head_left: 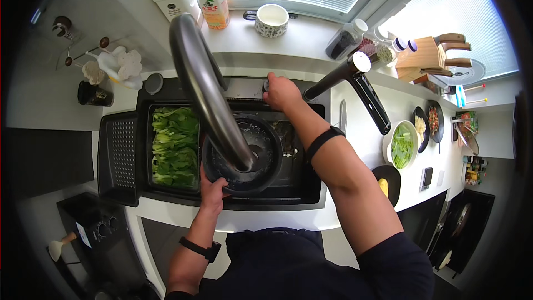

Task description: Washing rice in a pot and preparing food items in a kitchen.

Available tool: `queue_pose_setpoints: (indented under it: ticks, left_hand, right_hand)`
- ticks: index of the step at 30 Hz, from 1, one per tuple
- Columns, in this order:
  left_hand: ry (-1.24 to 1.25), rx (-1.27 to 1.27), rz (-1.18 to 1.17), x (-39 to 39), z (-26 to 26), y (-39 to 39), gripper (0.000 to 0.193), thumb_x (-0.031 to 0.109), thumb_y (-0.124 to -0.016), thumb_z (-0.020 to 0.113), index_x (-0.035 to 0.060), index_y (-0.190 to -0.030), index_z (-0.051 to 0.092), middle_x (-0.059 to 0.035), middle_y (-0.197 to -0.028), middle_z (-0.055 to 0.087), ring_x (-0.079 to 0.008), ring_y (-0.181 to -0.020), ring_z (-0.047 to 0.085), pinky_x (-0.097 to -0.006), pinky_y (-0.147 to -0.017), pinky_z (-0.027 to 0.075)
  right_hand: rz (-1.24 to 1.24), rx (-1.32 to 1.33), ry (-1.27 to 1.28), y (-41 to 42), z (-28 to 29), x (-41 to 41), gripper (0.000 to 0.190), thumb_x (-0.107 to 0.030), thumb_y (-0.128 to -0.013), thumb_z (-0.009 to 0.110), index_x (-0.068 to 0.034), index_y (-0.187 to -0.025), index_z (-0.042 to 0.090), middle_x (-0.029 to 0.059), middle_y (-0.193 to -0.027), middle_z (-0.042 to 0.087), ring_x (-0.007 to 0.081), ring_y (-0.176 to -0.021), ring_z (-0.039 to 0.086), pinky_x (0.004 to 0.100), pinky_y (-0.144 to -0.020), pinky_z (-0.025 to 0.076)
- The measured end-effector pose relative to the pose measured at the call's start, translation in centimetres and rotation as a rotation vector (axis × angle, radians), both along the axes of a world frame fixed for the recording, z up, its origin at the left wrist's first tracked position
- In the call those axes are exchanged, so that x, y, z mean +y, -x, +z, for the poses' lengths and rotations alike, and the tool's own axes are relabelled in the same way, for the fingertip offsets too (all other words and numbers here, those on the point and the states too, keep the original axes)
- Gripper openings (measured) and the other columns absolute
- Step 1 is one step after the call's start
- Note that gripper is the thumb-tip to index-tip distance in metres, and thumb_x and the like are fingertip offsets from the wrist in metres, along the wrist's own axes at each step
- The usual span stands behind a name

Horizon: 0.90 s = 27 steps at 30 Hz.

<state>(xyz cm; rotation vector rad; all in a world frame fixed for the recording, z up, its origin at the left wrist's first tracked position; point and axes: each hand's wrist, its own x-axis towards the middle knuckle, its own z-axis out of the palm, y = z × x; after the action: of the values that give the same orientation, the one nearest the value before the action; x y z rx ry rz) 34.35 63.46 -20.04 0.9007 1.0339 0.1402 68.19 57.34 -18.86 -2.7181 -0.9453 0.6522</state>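
Observation:
My left hand grips the near-left edge of a round dark pan, thumb over its rim. Water ripples inside the pan, which is in the basin of a black sink. The grey gooseneck faucet arches over it, its spout hiding part of the pan. At the sink's back ledge, my right hand closes its fingers on a small dark knob, mostly covered by them. Green leafy vegetables fill a tray at the sink's left side.
A perforated black drain tray sits left of the sink. A black post-like fixture rises behind my right arm. Rightward are a knife, a white bowl of cut greens, dark plates of food and a knife block.

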Motion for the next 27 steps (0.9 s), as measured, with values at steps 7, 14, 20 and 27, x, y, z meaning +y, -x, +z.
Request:
queue_pose_setpoints:
  ticks: [7, 14, 20, 27]
  left_hand:
    - [0.023, 0.011, 0.004, 0.3, 0.0, 0.2, 0.090, -0.010, -0.072, 0.048, 0.0183, -0.154, 0.023, -0.0119, -0.126, 0.052, -0.0245, -0.104, 0.064, -0.0361, -0.070, 0.064]
    - [-0.048, 0.040, -0.008, -0.3, 1.7, 0.5, 0.092, -0.010, -0.073, 0.048, 0.0207, -0.154, 0.021, -0.0129, -0.129, 0.049, -0.0276, -0.109, 0.061, -0.0394, -0.070, 0.064]
    - [-0.119, 0.054, -0.051, -2.2, 3.4, -1.0, 0.095, -0.010, -0.074, 0.050, 0.0227, -0.156, 0.015, -0.0133, -0.133, 0.048, -0.0279, -0.110, 0.060, -0.0425, -0.070, 0.063]
    - [-0.209, 0.255, -0.187, -3.7, 5.7, -0.2, 0.100, -0.002, -0.078, 0.061, 0.0229, -0.158, 0.008, -0.0153, -0.139, 0.045, -0.0319, -0.108, 0.060, -0.0508, -0.069, 0.058]
  right_hand:
    - [-0.156, -0.025, -0.106, 0.4, -0.6, 0.7, 0.047, -0.034, -0.086, 0.072, 0.004, -0.106, 0.054, 0.0227, -0.097, 0.070, 0.0388, -0.097, 0.068, 0.0463, -0.085, 0.055]
    - [-0.358, -0.047, -0.260, 3.1, -0.7, -1.0, 0.049, -0.044, -0.090, 0.065, 0.002, -0.102, 0.055, 0.0235, -0.090, 0.070, 0.0414, -0.089, 0.069, 0.0485, -0.078, 0.055]
    - [-0.565, 0.691, -0.582, 13.8, -10.8, -12.3, 0.047, -0.038, -0.093, 0.063, -0.004, -0.125, 0.054, 0.0189, -0.106, 0.069, 0.0336, -0.103, 0.067, 0.0460, -0.081, 0.056]
    - [-0.908, 1.396, -0.735, 22.8, -7.5, -15.6, 0.060, 0.002, -0.086, 0.058, -0.017, -0.140, 0.038, 0.0113, -0.126, 0.056, 0.0308, -0.107, 0.064, 0.0565, -0.081, 0.060]
